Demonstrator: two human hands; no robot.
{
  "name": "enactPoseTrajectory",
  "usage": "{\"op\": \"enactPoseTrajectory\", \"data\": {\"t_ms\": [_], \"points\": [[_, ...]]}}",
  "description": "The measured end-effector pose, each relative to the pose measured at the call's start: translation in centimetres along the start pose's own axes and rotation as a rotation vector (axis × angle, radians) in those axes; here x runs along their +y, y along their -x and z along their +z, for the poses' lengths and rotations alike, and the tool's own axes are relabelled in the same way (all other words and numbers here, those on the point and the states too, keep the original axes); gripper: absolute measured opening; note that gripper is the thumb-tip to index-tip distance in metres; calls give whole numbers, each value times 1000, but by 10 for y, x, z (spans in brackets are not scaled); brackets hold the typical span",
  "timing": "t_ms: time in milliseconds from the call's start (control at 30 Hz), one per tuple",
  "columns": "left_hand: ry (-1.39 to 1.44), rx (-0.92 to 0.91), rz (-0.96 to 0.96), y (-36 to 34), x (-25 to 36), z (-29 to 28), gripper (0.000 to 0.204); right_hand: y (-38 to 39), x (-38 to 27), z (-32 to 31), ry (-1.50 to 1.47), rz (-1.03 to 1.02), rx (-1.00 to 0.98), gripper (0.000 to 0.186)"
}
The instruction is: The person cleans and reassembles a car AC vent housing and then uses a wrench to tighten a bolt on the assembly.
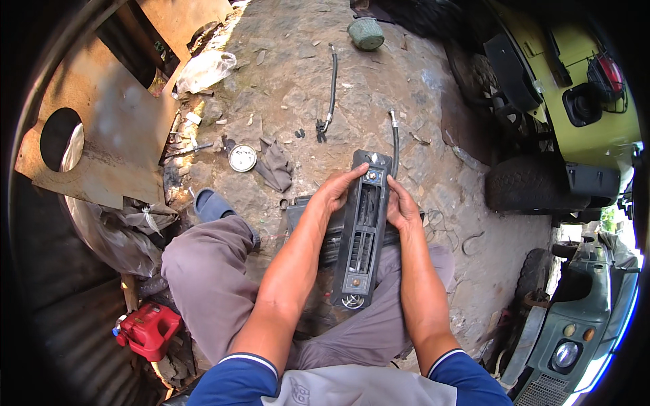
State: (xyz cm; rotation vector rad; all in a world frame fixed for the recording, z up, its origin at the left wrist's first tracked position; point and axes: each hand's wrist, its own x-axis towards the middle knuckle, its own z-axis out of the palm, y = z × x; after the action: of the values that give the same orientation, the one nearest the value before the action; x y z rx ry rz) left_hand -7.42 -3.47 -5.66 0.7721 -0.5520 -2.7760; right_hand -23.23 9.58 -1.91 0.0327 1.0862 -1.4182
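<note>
A long black car air-vent panel (pixel 360 223) with louvres, a knob area at each end and a round emblem at its near end rests lengthwise over my lap. My left hand (pixel 338 187) grips its far left edge, thumb on the front by the upper knob. On the opposite edge my right hand (pixel 402 204) holds it with the fingers mostly hidden behind. Just beyond the panel lies a black hose (pixel 395 139) with a metal end fitting. Dark ribbed parts (pixel 330 249) show partly beneath the panel and my left forearm.
Another hose (pixel 333 84), a round gauge-like disc (pixel 242 158), a grey cloth (pixel 274 166) and a green pot (pixel 365 34) lie on the rough ground. A red jerrycan (pixel 149 331) stands at left below a rusty metal panel (pixel 101 135). Vehicles (pixel 575 318) line the right side.
</note>
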Motion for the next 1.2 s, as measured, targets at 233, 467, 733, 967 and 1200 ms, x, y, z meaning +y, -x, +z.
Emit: {"op": "enactPoseTrajectory", "data": {"t_ms": [233, 467, 733, 967, 1200], "points": [[-30, 35, 8, 0, -2, -8, 47, 0, 0, 3, 295, -39, 120, 55], [61, 72, 105, 13, -3, 10, 48, 14, 0, 28, 987, -449, 567, 63], [-28, 124, 159, 15, -7, 16, 46, 46, -33, 73, 1630, -966, 231, 14], [-120, 181, 183, 13, -12, 26, 53, 39, -43, 78, 1990, -797, 21, 16], [-58, 159, 137, 12, -13, 17, 53, 33, -46, 72, 1939, -785, -61, 15]]}}
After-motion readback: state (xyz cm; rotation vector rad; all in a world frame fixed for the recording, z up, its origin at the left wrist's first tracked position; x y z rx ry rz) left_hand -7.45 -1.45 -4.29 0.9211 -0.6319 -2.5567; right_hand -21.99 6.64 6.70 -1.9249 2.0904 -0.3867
